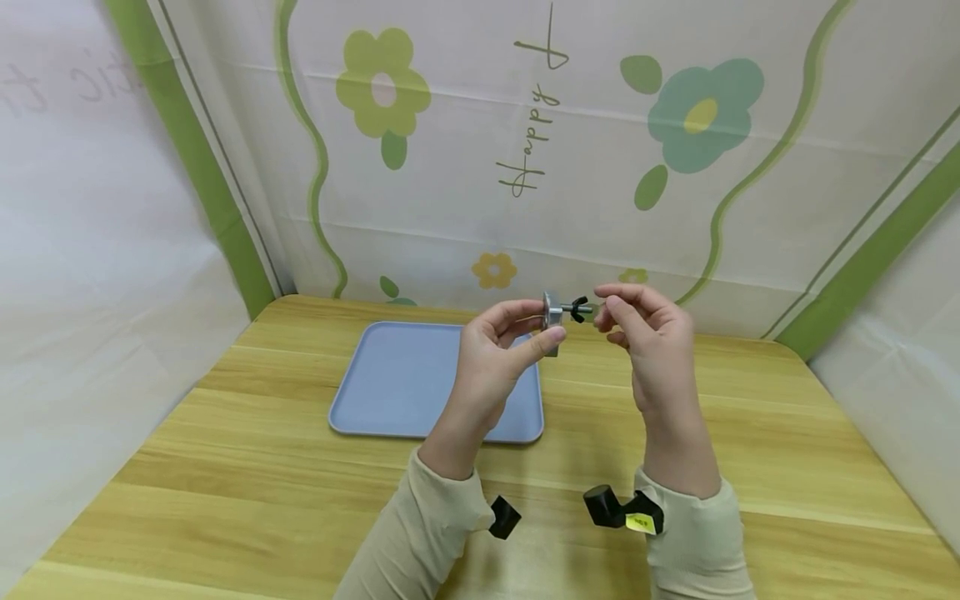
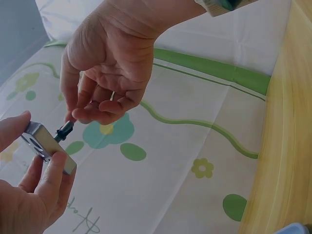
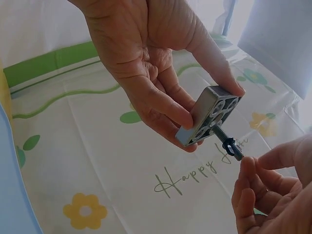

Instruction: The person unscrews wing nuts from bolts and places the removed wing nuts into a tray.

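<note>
In the head view my left hand [image 1: 495,354] grips a silver metal block [image 1: 552,310] by its edges, thumb on one side and fingers on the other. A threaded bolt [image 3: 221,132] sticks out of the block's recessed face, pointing toward my right hand [image 1: 656,342]. On the bolt sits a black wing nut [image 1: 579,309], close to its free end. My right fingertips are bent loosely right at the bolt's tip; in the right wrist view the tip lies beside the index finger, not between finger and thumb. Whether they touch is hard to tell.
A blue-grey tray [image 1: 405,379] lies on the wooden table [image 1: 262,492], behind and left of the hands. A white cloth [image 1: 450,192] with printed flowers hangs behind the table, and pale cloth sides stand left and right. Each wrist carries a black mount [image 1: 602,506].
</note>
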`<state>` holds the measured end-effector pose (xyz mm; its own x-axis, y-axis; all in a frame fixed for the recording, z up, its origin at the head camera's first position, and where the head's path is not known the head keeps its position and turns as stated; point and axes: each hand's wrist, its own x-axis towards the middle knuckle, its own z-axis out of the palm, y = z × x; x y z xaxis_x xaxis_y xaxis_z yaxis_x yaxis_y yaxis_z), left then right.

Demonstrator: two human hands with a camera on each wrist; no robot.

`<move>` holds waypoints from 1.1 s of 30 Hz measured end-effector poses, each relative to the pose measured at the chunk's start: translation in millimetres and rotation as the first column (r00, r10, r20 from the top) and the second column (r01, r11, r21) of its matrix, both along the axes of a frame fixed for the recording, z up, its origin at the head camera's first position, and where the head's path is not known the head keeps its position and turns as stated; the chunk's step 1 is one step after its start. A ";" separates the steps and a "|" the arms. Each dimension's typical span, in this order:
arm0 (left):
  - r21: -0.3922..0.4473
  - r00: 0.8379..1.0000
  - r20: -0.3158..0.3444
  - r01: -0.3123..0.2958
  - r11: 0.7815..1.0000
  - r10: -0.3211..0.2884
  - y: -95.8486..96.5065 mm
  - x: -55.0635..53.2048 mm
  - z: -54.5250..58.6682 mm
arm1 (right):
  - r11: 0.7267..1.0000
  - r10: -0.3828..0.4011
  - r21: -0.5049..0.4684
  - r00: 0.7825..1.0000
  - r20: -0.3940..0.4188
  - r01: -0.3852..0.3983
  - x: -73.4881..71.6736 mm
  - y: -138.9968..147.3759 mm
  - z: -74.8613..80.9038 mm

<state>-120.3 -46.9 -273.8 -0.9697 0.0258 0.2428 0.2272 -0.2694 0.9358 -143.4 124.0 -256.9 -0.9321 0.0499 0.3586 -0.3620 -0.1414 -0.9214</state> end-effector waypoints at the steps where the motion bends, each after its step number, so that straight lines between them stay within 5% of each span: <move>1: 0.002 1.000 -0.001 0.001 1.000 -0.001 0.0 0.0 -0.1 | 1.000 0.004 -0.003 1.000 0.001 -0.004 0.2 -0.2 -0.1; 33: -0.004 1.000 -0.023 -0.007 1.000 0.007 0.7 0.2 -0.6 | 0.993 0.058 0.097 0.996 0.068 -0.064 -2.0 0.4 -2.6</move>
